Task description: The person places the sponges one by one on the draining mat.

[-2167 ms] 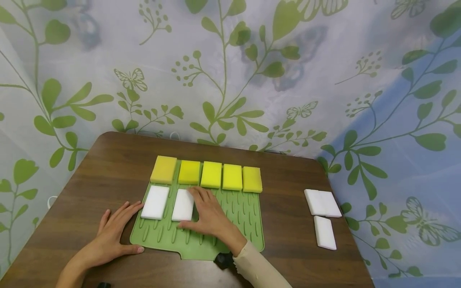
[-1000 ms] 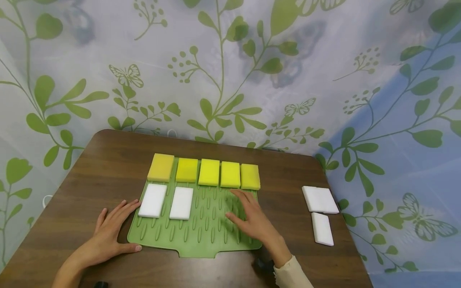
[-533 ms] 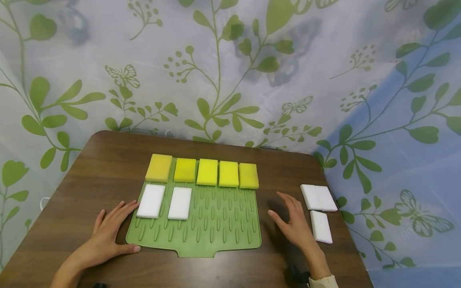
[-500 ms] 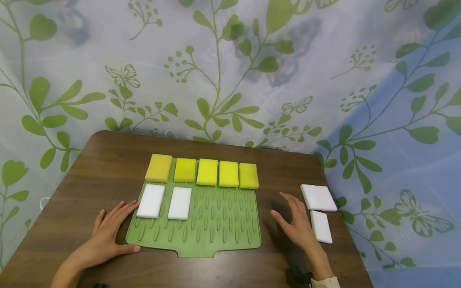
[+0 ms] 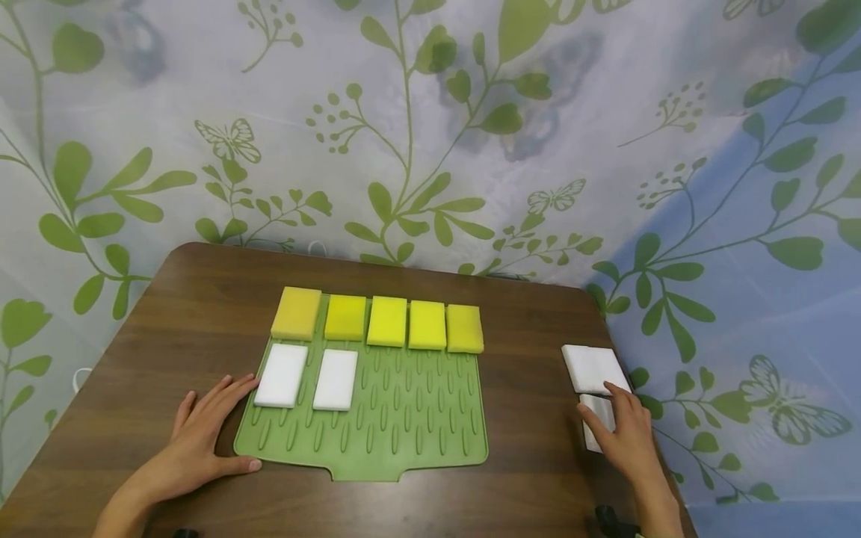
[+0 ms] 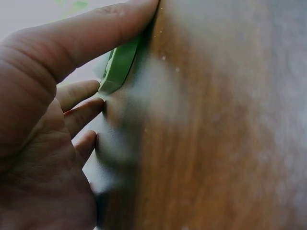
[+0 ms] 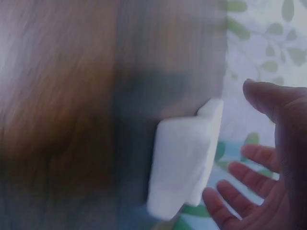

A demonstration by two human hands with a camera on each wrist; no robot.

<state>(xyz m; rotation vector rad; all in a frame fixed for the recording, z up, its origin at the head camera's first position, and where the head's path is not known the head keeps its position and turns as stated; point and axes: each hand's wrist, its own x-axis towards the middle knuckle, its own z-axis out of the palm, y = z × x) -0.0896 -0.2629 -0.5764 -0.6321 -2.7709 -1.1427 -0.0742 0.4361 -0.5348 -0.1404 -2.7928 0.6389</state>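
Note:
My right hand (image 5: 627,437) is over a white sponge block (image 5: 599,407) at the table's right side, thumb and fingers spread on either side of it. In the right wrist view, gaps show between the fingers and the white blocks (image 7: 177,163), so no grip is seen. My left hand (image 5: 195,452) rests spread on the table, fingertips and thumb at the left edge of a green ridged mat (image 5: 403,426). Two white blocks, one at the left (image 5: 281,376) and another beside it (image 5: 335,380), lie on the mat below a row of yellow sponges (image 5: 386,321).
Two more white blocks (image 5: 592,368) lie side by side just beyond my right hand, near the right edge of the brown wooden table (image 5: 525,448). A leaf-patterned curtain (image 5: 430,149) hangs behind the table. A small dark object (image 5: 184,533) shows at the bottom left.
My right hand has left the second white block on the mat and moved right across the table, to over the white block there. The left hand has stayed at the mat's edge.

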